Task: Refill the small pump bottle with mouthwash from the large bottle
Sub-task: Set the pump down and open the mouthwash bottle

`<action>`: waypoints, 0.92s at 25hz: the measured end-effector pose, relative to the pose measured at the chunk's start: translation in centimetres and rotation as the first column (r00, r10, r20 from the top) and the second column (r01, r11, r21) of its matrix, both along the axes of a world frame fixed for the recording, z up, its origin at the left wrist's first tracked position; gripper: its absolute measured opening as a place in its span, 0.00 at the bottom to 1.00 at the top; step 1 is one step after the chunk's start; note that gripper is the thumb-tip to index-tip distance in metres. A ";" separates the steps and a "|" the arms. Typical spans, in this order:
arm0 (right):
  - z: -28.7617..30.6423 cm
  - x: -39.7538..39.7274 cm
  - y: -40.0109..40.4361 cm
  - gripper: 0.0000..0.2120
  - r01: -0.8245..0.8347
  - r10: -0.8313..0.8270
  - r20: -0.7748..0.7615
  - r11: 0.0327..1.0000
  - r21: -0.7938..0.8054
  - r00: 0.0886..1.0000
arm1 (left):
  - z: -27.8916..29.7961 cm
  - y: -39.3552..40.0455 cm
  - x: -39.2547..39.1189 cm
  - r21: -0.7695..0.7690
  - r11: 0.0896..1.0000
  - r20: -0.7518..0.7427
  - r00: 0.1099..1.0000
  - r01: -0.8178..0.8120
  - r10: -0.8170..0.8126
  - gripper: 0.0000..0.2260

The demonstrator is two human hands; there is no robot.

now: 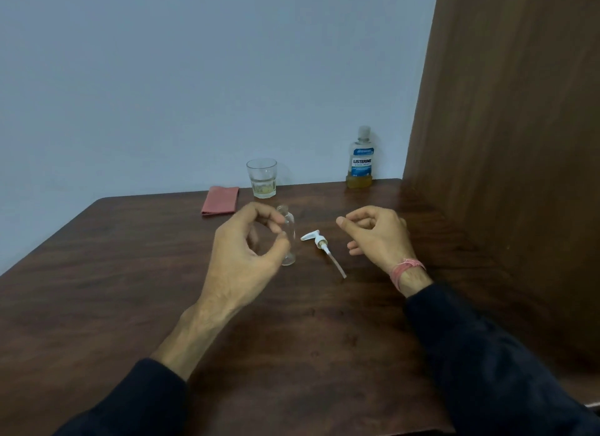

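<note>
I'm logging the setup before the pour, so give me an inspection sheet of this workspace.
Surface: dark wooden table.
Job's things: small bottle upright, uncapped; pump head lying beside it; large mouthwash bottle capped, at the back edge.
Clutter: glass, folded pink cloth.
Grippers: left hand curled beside the small bottle, grip unclear; right hand loosely curled, holding nothing.
Cables: nothing seen.
Surroundings: pale wall, wooden panel on the right.

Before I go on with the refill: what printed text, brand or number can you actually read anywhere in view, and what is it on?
"LISTERINE": large dark letters on the label of the large mouthwash bottle at the back of the table.
"COOL MINT": smaller line just under it, same label.
Fine print above and below those lines: too small and blurred to read.
Small bottle, pump head, glass and pink cloth: no text.
</note>
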State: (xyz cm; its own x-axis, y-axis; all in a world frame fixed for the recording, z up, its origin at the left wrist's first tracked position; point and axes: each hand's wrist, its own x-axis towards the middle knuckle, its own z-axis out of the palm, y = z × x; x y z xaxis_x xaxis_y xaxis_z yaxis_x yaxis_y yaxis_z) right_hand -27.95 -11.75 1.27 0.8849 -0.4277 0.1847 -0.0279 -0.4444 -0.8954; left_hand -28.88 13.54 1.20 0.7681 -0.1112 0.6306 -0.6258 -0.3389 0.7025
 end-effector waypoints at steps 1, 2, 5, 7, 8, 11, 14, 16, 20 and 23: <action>0.3 -0.4 -0.5 0.15 0.002 -0.001 0.030 1.000 -0.030 1.000 | 0.2 -1.4 -0.6 -0.001 0.998 -0.007 0.998 0.061 -0.061 0.09; 0.8 -0.9 -1.1 0.15 0.009 -0.005 0.065 0.998 -0.062 0.998 | 0.6 -3.0 -1.1 0.000 0.992 -0.047 0.991 0.123 -0.122 0.09; 2.3 -1.3 -3.0 0.17 0.026 -0.013 0.143 0.996 -0.085 0.990 | 1.5 -8.5 -0.3 -0.037 0.967 -0.280 0.927 0.251 -0.251 0.10; 2.9 -0.5 -4.6 0.18 0.032 -0.021 0.161 0.997 -0.071 0.987 | 2.2 -12.3 1.9 -0.067 0.964 -0.396 0.880 0.259 -0.264 0.11; 3.1 0.2 -5.3 0.17 0.038 -0.029 0.157 0.998 -0.051 0.987 | 2.4 -14.1 3.4 -0.078 0.967 -0.431 0.866 0.243 -0.253 0.11; 3.1 3.8 -7.4 0.14 0.078 -0.078 0.120 0.997 0.009 0.990 | 2.8 -18.2 8.1 -0.088 0.982 -0.493 0.850 0.165 -0.187 0.17; 2.2 8.2 -9.3 0.18 0.095 -0.098 0.056 0.994 0.050 0.994 | 2.4 -21.0 13.0 -0.045 0.997 -0.532 0.843 0.063 -0.077 0.24; 1.4 11.7 -10.8 0.25 0.094 -0.095 0.017 0.994 0.051 0.995 | 1.8 -23.4 16.7 -0.027 1.000 -0.562 0.827 0.014 -0.026 0.25; 0.5 17.9 -12.5 0.33 0.038 -0.036 -0.021 0.996 0.078 0.999 | 1.6 -26.1 22.8 0.048 0.994 -0.557 0.824 -0.095 0.105 0.26; 0.0 22.0 -13.7 0.35 0.017 -0.013 -0.034 0.993 0.115 0.999 | 1.8 -27.1 26.5 0.060 0.986 -0.501 0.850 -0.153 0.162 0.27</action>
State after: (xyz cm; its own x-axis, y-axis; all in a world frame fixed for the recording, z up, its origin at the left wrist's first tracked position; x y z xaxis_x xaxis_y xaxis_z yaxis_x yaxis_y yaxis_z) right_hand -5.97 -25.46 1.27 0.8830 -0.4577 0.1045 -0.0639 -0.3376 -0.9391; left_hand -2.42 -13.56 3.02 0.9878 0.0311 0.1525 -0.1257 -0.4180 0.8997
